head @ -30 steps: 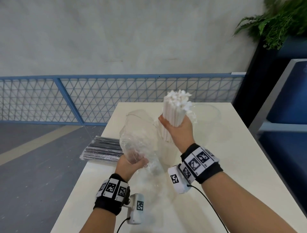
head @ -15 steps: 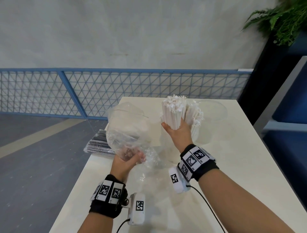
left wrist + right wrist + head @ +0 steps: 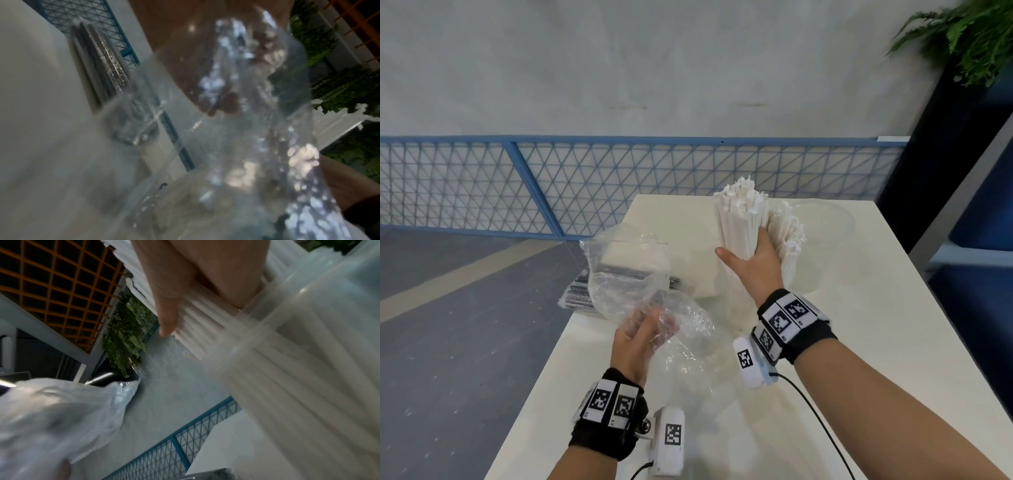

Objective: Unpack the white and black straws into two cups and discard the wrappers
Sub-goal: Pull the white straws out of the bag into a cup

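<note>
Since a second ago the right hand (image 3: pixel 751 263) has sunk lower, taking the bundle of white straws (image 3: pixel 743 219) down into the clear cup (image 3: pixel 304 331), while the empty wrapper (image 3: pixel 626 274) has drifted left and lower. Nearest me, the left hand (image 3: pixel 640 337) has its grip bunched on the crumpled bottom of that wrapper, held above the counter (image 3: pixel 859 342). Just beyond, the right hand's grip is wrapped around the upright bundle, whose lower ends already stand inside the cup; a few straws fan off to the right. To finish this well, I'd say lower until the ends seat on the bottom, then loosen the fingers slowly so nothing tips over the rim. Farther left, at the counter's edge, the pack of black straws (image 3: pixel 582 291) lies sealed, and a second clear cup (image 3: pixel 835 219) stands at the far right.
</note>
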Demonstrator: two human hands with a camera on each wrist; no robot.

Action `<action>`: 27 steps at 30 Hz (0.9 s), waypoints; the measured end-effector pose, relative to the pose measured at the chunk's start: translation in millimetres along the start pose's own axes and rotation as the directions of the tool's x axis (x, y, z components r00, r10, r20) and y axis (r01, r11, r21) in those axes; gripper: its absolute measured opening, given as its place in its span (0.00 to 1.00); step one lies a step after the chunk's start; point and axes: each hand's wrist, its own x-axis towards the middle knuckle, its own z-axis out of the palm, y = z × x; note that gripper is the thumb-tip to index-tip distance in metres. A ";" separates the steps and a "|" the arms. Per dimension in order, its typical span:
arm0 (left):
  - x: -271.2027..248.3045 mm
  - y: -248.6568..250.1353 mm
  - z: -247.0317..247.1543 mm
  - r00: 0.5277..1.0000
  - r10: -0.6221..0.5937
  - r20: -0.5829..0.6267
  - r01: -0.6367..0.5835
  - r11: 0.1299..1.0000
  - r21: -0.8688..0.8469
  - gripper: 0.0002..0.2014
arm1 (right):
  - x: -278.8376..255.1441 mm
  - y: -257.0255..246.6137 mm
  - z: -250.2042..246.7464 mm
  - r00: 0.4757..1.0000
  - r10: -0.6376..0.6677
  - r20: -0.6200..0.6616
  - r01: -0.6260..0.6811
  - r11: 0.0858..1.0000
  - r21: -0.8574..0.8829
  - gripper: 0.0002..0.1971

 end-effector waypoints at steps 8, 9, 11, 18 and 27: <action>2.1 -15.5 -9.2 0.996 -0.068 -0.052 0.063 0.993 -0.095 0.24 | -27.8 1.8 -7.1 0.985 -0.169 -0.032 0.169 0.986 -0.008 0.48; 1.8 -14.9 -8.1 0.995 -0.068 -0.073 0.060 0.991 -0.116 0.21 | -37.0 3.9 -12.1 0.972 -0.230 -0.041 0.230 0.973 0.003 0.47; 0.6 -12.5 -5.2 0.992 -0.070 -0.109 0.055 0.989 -0.134 0.14 | -58.0 16.3 -23.2 0.906 -0.417 -0.079 0.414 0.909 -0.052 0.39; -8.1 -19.1 5.6 0.980 -0.139 -0.145 0.126 0.988 -0.093 0.13 | -87.4 83.0 -40.5 0.919 0.247 0.308 -0.263 0.965 0.010 0.33; -15.1 -27.7 -15.9 0.889 0.217 -0.404 0.072 0.804 0.591 0.52 | -77.1 98.0 -25.2 0.834 0.342 0.434 -0.426 0.897 0.113 0.14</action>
